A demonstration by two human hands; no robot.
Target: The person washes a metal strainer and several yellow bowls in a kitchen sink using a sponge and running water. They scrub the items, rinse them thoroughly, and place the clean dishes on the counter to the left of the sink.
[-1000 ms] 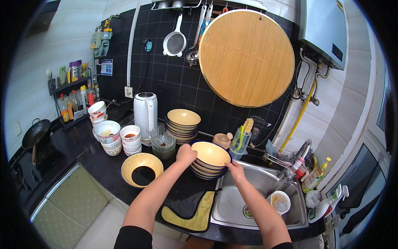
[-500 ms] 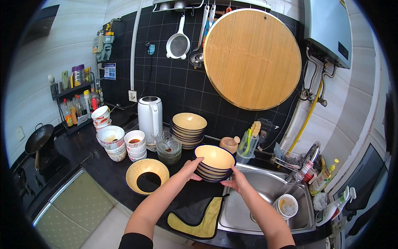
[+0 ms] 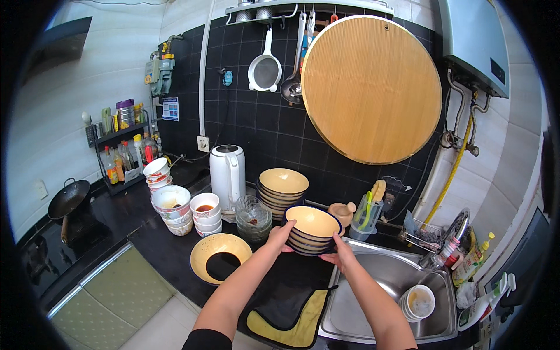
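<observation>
Between my two hands is a stack of several bowls [image 3: 314, 223], cream inside with dark blue rims and striped outsides. My left hand [image 3: 282, 236] grips its left side, thumb near the rim and fingers low. On the right side, my right hand [image 3: 340, 251] holds it with the fingers toward the underside. I cannot tell whether the stack's base touches the counter. Just behind it stands a second stack of similar bowls [image 3: 283, 182]. Glass bowls [image 3: 253, 220] are piled to the left. Nearer me, a wide cream bowl [image 3: 203, 249] holds dark liquid.
The steel sink [image 3: 344, 315] at right contains white bowls [image 3: 417, 303]. A black and yellow-green cloth [image 3: 291, 329] lies at the counter's front edge. White kettle [image 3: 227, 178], stacked small bowls [image 3: 206, 220], wooden mortar [image 3: 340, 214] and a clear utensil holder [image 3: 364, 224] surround the work area.
The whole view has shifted, so surroundings appear lower and further right. The held stack is slightly nearer the stack behind it. Both hands keep their hold.
</observation>
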